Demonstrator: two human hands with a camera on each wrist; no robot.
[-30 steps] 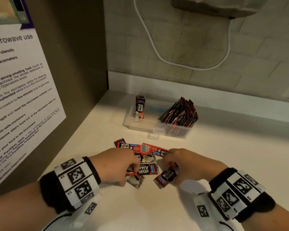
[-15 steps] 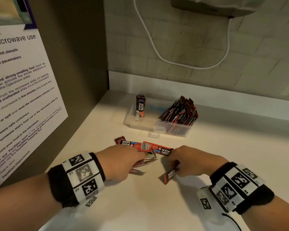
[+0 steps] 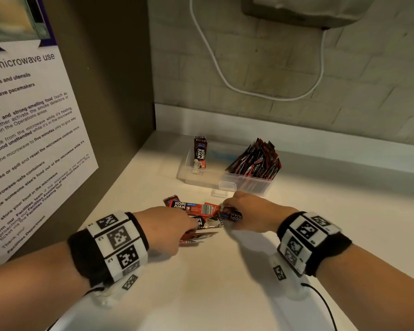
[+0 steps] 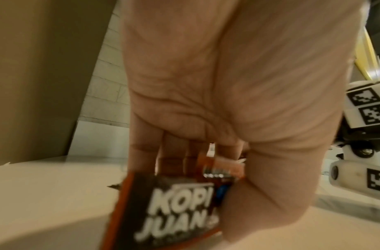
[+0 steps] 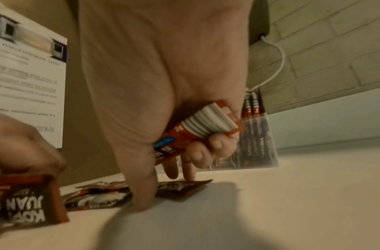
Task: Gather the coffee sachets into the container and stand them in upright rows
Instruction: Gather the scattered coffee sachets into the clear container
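Several red and black Kopi Juan coffee sachets (image 3: 194, 209) lie loose on the white counter between my hands. My left hand (image 3: 167, 229) grips a small stack of sachets (image 4: 171, 208) between thumb and fingers. My right hand (image 3: 246, 211) holds a sachet (image 5: 206, 125) tucked against its palm, and its thumb and index finger reach down onto another sachet (image 5: 182, 186) flat on the counter. Behind them stands the clear plastic container (image 3: 206, 175). One sachet (image 3: 199, 155) stands upright at its left end, and a leaning bunch of sachets (image 3: 256, 161) fills its right end.
A brown cabinet side with a microwave-use notice (image 3: 29, 130) walls off the left. A tiled wall with a white cable (image 3: 225, 80) closes the back. The counter (image 3: 225, 283) stretches toward me and to the right.
My left hand has lifted sachets off the pile into a stack. My right hand moved away from me with its sachet, toward the pile's right end near the container.
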